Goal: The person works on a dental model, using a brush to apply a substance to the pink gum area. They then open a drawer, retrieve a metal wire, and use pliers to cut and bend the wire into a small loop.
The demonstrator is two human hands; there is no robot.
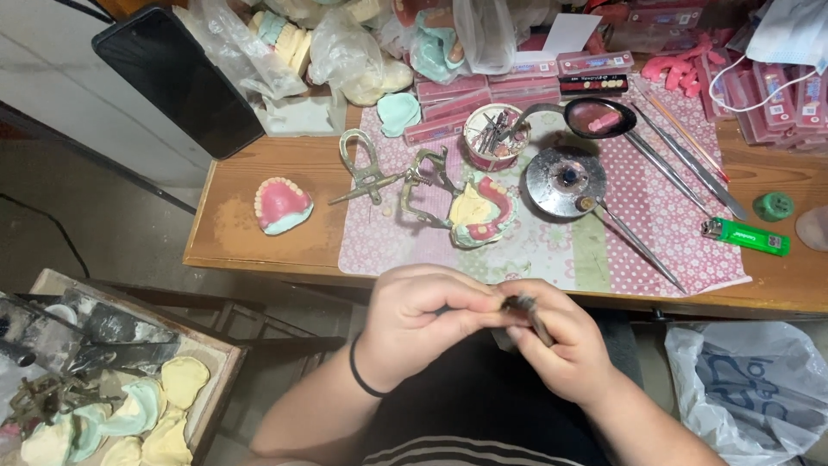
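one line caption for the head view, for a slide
Both hands, left and right, pinch a small dark tool below a wooden bench holding a denture model.

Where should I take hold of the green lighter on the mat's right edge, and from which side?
Grip the green lighter across its long plastic body, coming down from above. It lies flat with its metal head toward the left and the body stretching right, and the wood beside it looks free. A thin metal tool lies just above it, so probably approach from the near edge. Both the left hand and right hand are busy.
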